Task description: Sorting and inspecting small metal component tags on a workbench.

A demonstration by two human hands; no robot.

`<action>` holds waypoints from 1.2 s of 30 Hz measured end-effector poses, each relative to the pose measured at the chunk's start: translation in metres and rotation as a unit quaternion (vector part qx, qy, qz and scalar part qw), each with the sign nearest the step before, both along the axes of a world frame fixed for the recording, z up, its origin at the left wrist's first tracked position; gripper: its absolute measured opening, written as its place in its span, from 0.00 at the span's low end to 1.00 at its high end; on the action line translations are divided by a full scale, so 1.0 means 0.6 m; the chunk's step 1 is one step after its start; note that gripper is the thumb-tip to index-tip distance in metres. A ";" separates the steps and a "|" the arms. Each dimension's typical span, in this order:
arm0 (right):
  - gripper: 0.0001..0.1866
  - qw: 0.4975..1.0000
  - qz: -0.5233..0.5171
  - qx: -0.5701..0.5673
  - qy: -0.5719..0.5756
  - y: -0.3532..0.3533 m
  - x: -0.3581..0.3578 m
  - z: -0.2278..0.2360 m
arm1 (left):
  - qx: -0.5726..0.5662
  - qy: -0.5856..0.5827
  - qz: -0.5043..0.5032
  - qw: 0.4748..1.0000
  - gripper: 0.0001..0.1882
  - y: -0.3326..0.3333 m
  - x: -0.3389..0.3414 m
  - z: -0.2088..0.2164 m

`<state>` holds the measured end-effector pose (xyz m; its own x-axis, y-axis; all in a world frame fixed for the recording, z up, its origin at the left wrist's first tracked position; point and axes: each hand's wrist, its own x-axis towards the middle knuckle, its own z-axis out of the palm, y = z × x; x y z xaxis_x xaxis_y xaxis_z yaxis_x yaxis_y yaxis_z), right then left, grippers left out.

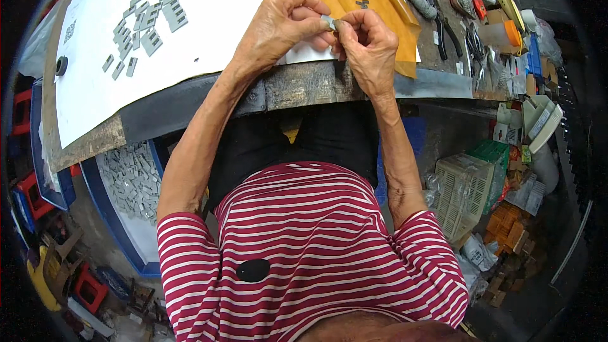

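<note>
At about ten o'clock a cluster of small grey pieces (142,25) lay on the white sheet (209,31) covering the surface (304,85), which I judged to be finished or sorted stock; a blue tray (114,215) of more grey pieces sat below at eight o'clock, likely still to handle. Toward twelve o'clock, the left hand (278,25) and right hand (367,44) met, fingers of both pinching one small grey piece (329,22) between them. Its shape was mostly hidden by fingertips. Tools at one o'clock were crowded and hard to tell apart.
</note>
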<state>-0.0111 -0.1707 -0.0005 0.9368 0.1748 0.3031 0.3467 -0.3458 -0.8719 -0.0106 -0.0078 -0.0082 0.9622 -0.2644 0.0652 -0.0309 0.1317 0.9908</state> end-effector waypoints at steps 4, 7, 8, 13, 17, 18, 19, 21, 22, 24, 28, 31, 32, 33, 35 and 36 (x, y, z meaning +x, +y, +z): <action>0.03 0.991 0.012 0.088 0.095 -0.001 0.000 0.012 | -0.040 0.011 -0.008 0.999 0.12 0.001 -0.002 0.003; 0.06 0.973 0.032 0.160 0.164 -0.011 0.003 0.012 | -0.043 0.012 -0.004 0.999 0.12 0.001 -0.002 0.006; 0.06 0.960 0.045 0.198 0.191 -0.015 0.005 0.009 | -0.043 0.012 -0.005 0.999 0.12 0.000 -0.002 0.007; 0.07 0.938 0.071 0.247 0.231 -0.020 0.010 0.004 | -0.038 0.012 -0.003 0.999 0.12 0.001 -0.001 0.007; 0.07 0.936 0.070 0.255 0.231 -0.020 0.013 0.002 | -0.030 0.008 0.000 1.000 0.12 0.001 0.001 0.000; 0.06 0.936 0.065 0.258 0.232 -0.020 0.014 0.002 | -0.023 0.003 -0.006 1.000 0.12 0.001 0.003 -0.003; 0.06 0.936 0.065 0.258 0.232 -0.020 0.015 0.002 | -0.015 -0.002 -0.012 1.000 0.11 0.002 0.003 -0.004; 0.05 0.938 0.054 0.258 0.227 -0.021 0.016 0.002 | -0.013 -0.008 -0.014 1.000 0.11 -0.002 0.002 -0.001; 0.05 0.938 0.053 0.258 0.226 -0.021 0.015 0.004 | -0.012 -0.014 -0.015 1.000 0.10 -0.004 0.002 0.001; 0.05 0.948 0.018 0.231 0.220 -0.019 0.013 0.009 | -0.008 -0.025 -0.004 1.000 0.10 -0.009 0.001 0.000; 0.04 0.955 0.004 0.222 0.195 -0.014 0.013 0.008 | 0.041 -0.062 0.016 0.997 0.09 -0.012 -0.001 -0.002; 0.03 0.971 -0.021 0.183 0.151 -0.013 0.011 0.005 | 0.098 -0.075 0.020 0.992 0.09 -0.018 -0.007 0.003; 0.03 0.971 -0.021 0.186 0.148 -0.014 0.010 0.005 | 0.099 -0.074 0.020 0.992 0.09 -0.018 -0.007 0.002; 0.03 0.971 -0.020 0.187 0.144 -0.016 0.011 0.006 | 0.119 -0.093 0.032 0.988 0.09 -0.020 -0.007 0.000; 0.03 0.977 -0.018 0.173 0.127 -0.019 0.015 -0.002 | 0.139 -0.113 0.043 0.983 0.09 -0.022 -0.007 -0.001; 0.03 0.981 -0.016 0.158 0.110 -0.018 0.016 -0.004 | 0.151 -0.128 0.049 0.979 0.09 -0.022 -0.008 -0.002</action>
<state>-0.0018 -0.1815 -0.0031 0.9891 0.0733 0.1277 0.1318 -0.0541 -0.9898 -0.0151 -0.0210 -0.0096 0.9462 -0.2167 0.2404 -0.2810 -0.1812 0.9425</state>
